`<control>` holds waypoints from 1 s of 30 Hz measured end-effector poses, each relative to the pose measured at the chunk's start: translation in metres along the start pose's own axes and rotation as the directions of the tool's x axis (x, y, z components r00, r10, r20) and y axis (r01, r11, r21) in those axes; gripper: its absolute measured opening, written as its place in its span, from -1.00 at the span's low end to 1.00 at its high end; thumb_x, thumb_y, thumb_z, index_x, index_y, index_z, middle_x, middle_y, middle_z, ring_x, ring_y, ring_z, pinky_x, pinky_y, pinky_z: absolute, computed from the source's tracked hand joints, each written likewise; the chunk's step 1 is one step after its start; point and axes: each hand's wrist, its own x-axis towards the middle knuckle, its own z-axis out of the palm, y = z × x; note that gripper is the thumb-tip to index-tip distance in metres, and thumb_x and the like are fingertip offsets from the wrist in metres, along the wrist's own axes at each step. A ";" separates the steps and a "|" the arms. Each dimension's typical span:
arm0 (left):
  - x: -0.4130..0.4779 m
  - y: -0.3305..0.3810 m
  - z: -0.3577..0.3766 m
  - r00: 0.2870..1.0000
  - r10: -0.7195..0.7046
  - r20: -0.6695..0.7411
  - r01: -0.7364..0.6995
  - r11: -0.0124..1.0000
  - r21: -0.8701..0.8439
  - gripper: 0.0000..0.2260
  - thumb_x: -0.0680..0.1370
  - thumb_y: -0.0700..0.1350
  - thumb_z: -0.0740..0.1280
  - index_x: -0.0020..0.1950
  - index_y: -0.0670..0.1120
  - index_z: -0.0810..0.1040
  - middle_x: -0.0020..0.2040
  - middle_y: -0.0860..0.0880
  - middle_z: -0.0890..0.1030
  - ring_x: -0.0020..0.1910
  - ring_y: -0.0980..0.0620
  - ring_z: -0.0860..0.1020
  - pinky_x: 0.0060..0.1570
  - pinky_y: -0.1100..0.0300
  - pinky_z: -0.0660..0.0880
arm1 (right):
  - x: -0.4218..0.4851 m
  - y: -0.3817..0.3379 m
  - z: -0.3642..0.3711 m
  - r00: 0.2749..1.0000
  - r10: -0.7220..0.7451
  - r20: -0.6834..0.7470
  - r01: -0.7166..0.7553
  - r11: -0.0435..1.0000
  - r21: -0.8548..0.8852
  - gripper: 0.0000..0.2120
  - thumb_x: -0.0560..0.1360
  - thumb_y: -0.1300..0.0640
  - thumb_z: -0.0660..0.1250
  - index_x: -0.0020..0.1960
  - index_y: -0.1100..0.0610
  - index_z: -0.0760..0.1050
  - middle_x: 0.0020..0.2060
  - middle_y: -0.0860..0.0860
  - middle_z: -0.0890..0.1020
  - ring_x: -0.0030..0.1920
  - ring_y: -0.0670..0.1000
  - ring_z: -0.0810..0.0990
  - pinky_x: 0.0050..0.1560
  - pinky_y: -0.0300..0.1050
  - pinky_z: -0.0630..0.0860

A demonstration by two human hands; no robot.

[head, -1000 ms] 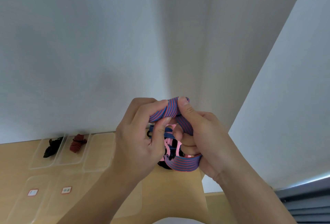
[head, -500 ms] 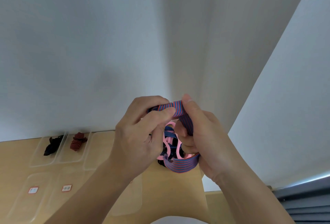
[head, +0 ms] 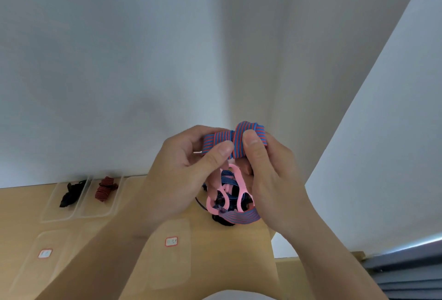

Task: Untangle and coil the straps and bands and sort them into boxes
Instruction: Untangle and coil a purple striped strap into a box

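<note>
Head view: left hand [head: 177, 180] and right hand [head: 272, 185] raised above table [head: 16, 206], thumbs and forefingers pinching blue-red striped band [head: 239, 141]; bunched top of a second ago now flattened into wider folds; pink band [head: 239, 180] dangles tangled below; coiling likely under way, boxing not yet.

Light wooden bench [head: 234, 259] set against a white wall carries clear plastic boxes in two rows, the far-left box [head: 51, 216] and neighbouring box [head: 95, 213] each containing one bundle, the near boxes [head: 177, 263] red-labelled, with a dark tangle of straps [head: 222, 222] lying to their right.
</note>
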 end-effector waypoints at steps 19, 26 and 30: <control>0.004 -0.020 0.011 0.906 0.416 0.078 -0.416 0.841 0.345 -0.65 0.46 -0.34 0.40 0.14 0.01 0.67 0.15 -0.03 0.55 -0.08 -0.03 0.60 -0.27 0.17 0.51 | 0.004 0.005 -0.007 0.888 0.439 0.135 -0.453 0.792 0.410 -0.60 0.61 -0.13 0.14 -0.26 0.13 0.39 -0.36 0.04 0.09 -0.50 -0.07 0.03 -0.58 -0.25 0.07; -0.006 0.008 0.019 0.990 -0.138 -0.003 0.138 0.990 0.019 -0.77 0.51 0.06 0.49 0.09 -0.02 0.63 -0.32 0.01 0.62 -0.49 0.07 0.58 -0.49 0.27 0.49 | 0.002 0.000 -0.006 0.975 0.220 -0.011 -0.215 0.963 0.161 -0.41 0.70 -0.02 0.08 -0.50 0.06 0.40 -0.50 0.03 0.20 -0.55 -0.04 0.17 -0.53 -0.24 0.20; -0.008 0.006 0.021 0.994 -0.034 -0.105 0.038 0.999 0.033 -0.91 0.53 -0.12 0.45 0.02 -0.09 0.65 -0.34 -0.03 0.66 -0.50 0.10 0.56 -0.43 0.33 0.47 | -0.003 0.004 -0.002 0.973 0.232 0.006 -0.230 0.959 0.165 -0.39 0.69 -0.10 0.08 -0.45 0.19 0.34 -0.46 0.05 0.17 -0.53 -0.06 0.14 -0.54 -0.29 0.20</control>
